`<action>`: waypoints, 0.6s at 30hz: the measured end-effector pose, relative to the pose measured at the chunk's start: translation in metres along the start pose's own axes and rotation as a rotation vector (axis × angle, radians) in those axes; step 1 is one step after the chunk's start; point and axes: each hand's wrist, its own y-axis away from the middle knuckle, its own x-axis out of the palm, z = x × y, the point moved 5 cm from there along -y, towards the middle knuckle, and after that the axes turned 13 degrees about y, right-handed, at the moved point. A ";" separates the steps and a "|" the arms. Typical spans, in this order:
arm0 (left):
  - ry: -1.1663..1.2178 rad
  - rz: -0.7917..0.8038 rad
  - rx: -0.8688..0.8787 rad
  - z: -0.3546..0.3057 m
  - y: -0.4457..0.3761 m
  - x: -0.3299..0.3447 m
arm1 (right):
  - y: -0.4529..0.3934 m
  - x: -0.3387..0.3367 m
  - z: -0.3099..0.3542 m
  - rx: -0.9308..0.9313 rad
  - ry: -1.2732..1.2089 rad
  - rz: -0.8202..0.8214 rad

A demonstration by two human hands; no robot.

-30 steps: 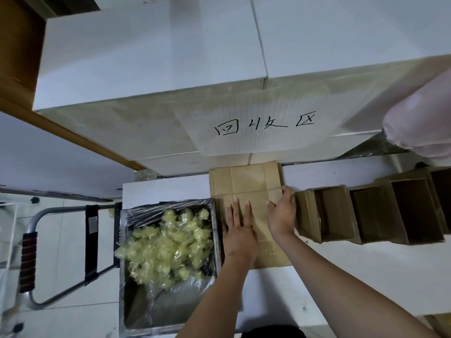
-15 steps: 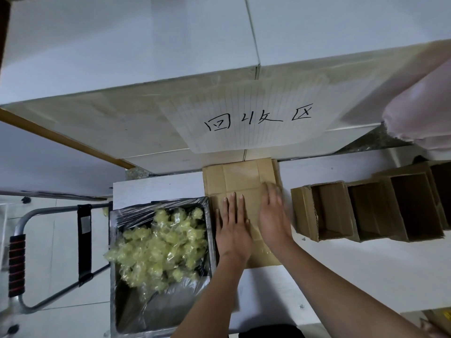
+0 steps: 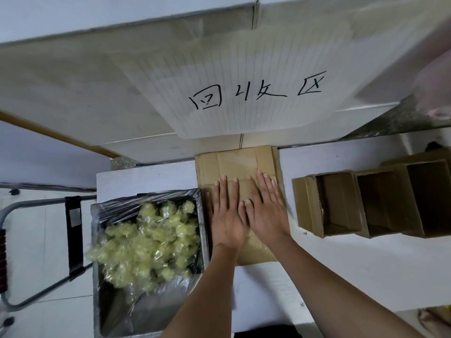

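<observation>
1. Our right hand (image 3: 264,211) had shifted inward from the edge to lie flat beside our left hand (image 3: 227,215).
2. Both pressed the flattened carton (image 3: 240,162), fingers straight, gripping nothing.
3. It lay directly beneath them on the bench (image 3: 146,180), its long axis running away from us.

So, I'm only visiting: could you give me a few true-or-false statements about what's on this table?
1. The left hand and the right hand both lie flat on the flattened cardboard. True.
2. A row of open boxes lies on the table, to the right of the cardboard. True.
3. The right hand grips one of those boxes. False: it presses flat on the cardboard, apart from them.
4. A plastic-lined tray holding yellow-green wrapped pieces sits left of the cardboard. True.
5. The open boxes are filled with those pieces. False: no pieces show inside them.
</observation>
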 end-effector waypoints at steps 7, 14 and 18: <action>-0.023 -0.011 -0.028 0.004 -0.001 0.004 | -0.002 0.007 0.000 0.016 -0.020 -0.002; -0.201 0.198 -0.156 -0.003 -0.004 -0.007 | -0.004 -0.008 -0.003 -0.003 -0.032 0.162; -0.253 0.318 -0.166 -0.030 -0.006 -0.034 | -0.009 -0.041 -0.004 -0.011 -0.017 0.313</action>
